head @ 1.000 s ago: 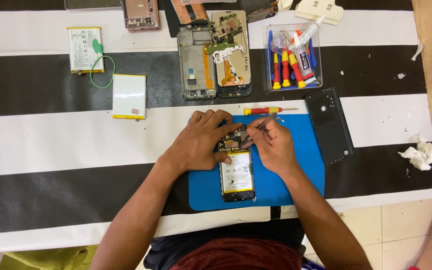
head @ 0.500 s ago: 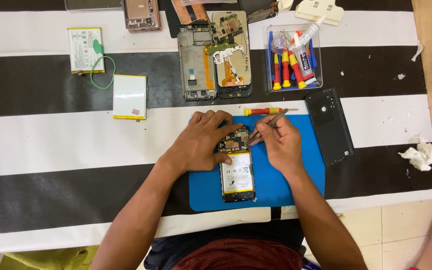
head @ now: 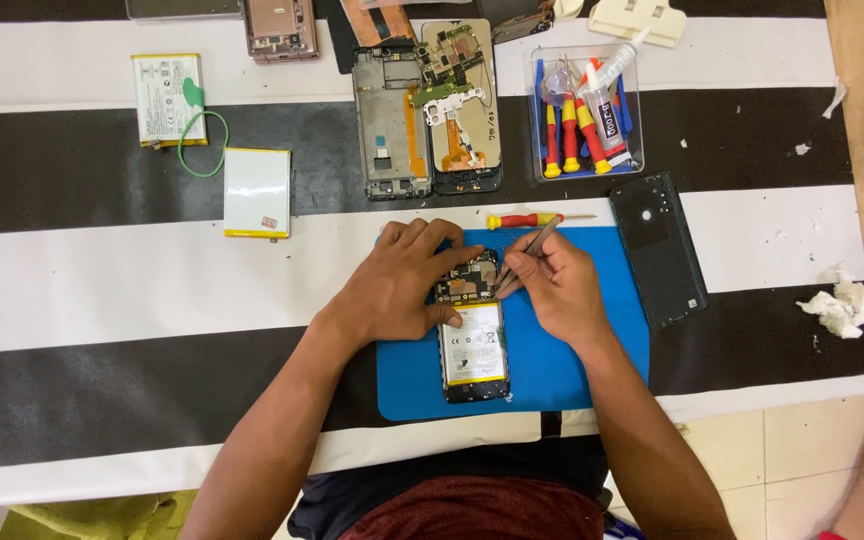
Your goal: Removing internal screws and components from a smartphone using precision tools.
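While the left hand (head: 397, 285) presses down flat on the upper left edge of the opened phone (head: 472, 330), the right hand (head: 557, 290) comes in from the other side with tweezers (head: 524, 256) pinched between its fingers (head: 514, 262). Tips of the tweezers are down at the phone's upper right, on the exposed board just above the white battery (head: 475, 345). Left fingers are spread and loose, holding nothing, just pinning the phone; the thumb lies on the battery's top edge. Right fingers are clenched on the tweezers.

The phone lies face down, back off, upright along the middle of the blue mat (head: 552, 370), which sits at the near edge of the black-and-white striped counter (head: 102, 290). Just beyond the mat's far edge lies a screwdriver (head: 532, 219) with a red and yellow handle, pointing right. Right of the mat, overlapping its corner, a dark back cover (head: 660, 250) lies tilted.

Farther up, two stripped phone frames (head: 427, 110) sit side by side, and next to them a clear tray (head: 584, 110) holds more red and yellow tools and a tube. Off to the left, two spare batteries: one near the far edge (head: 165, 98) with a green loop beside it, one plain white (head: 257, 192) nearer. A crumpled tissue (head: 845, 306) sits at the far right.
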